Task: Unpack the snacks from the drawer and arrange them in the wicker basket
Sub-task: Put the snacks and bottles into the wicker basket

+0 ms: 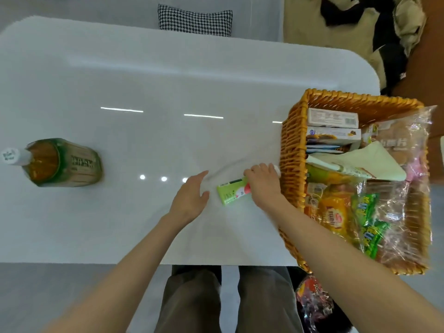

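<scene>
Right hand [263, 182] clamped on green carton [231, 192], probably a drink, beside wicker basket [292, 150]. Left hand [191, 200] spread flat, holding nothing.

Both bare forearms reach forward. The left hand [189, 199] is relaxed, with straight fingers and the palm turned inward. The right hand [263, 182] curls round a bottle [231, 192], knuckles up.

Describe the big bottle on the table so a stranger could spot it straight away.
On the white table, look to the left end, far from the wicker basket. A large bottle of amber drink lies there on its side, alone. Unlike the small green bottle held by the right hand, it is big and amber.
</scene>
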`<action>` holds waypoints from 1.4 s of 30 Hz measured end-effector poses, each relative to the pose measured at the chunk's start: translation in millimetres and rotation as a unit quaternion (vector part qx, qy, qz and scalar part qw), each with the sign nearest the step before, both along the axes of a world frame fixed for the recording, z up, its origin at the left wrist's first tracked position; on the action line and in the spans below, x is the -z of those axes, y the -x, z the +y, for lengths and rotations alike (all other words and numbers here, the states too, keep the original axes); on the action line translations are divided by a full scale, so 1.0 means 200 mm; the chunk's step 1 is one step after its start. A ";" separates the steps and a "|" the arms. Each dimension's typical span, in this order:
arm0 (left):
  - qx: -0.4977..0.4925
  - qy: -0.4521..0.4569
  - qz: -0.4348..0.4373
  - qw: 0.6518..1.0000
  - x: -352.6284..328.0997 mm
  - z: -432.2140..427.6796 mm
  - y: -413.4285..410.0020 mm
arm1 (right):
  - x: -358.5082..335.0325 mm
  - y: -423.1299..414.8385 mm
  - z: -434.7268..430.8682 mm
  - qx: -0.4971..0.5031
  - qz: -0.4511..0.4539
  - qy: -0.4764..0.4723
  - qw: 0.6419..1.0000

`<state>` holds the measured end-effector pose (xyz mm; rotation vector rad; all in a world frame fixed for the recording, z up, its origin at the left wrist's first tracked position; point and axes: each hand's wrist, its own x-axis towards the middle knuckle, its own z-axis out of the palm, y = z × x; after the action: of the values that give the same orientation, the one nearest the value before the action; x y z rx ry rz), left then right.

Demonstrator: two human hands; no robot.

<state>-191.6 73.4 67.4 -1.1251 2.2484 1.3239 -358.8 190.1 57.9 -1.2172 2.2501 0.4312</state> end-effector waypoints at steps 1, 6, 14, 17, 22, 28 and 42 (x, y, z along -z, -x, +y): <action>0.009 -0.007 -0.001 1.000 0.03 0.00 -0.01 | 0.04 0.00 -0.01 -0.003 0.011 -0.019 1.000; 0.055 -0.025 0.023 0.998 0.13 -0.04 -0.02 | 0.15 -0.05 -0.03 -0.035 0.016 0.033 0.999; 0.162 0.130 0.041 0.977 0.03 -0.11 -0.01 | -0.18 -0.15 -0.02 -0.053 0.049 0.236 0.969; 0.126 0.096 0.053 0.986 -0.12 -0.18 -0.02 | -0.39 -0.13 0.00 0.059 0.002 0.333 0.941; 0.090 0.004 0.115 0.989 -0.40 -0.22 0.03 | -0.70 -0.13 -0.02 0.430 -0.352 0.408 0.724; 0.141 -0.070 0.113 0.981 -0.61 -0.16 0.18 | -0.95 -0.07 0.07 0.486 -0.301 0.477 0.668; 0.192 0.045 0.096 0.976 -0.73 0.25 0.97 | -1.16 0.71 0.60 0.517 -0.047 0.502 0.691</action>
<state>-385.7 124.0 213.2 -0.5611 2.5220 1.2221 -501.7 309.6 290.7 -0.0712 2.6243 -1.4043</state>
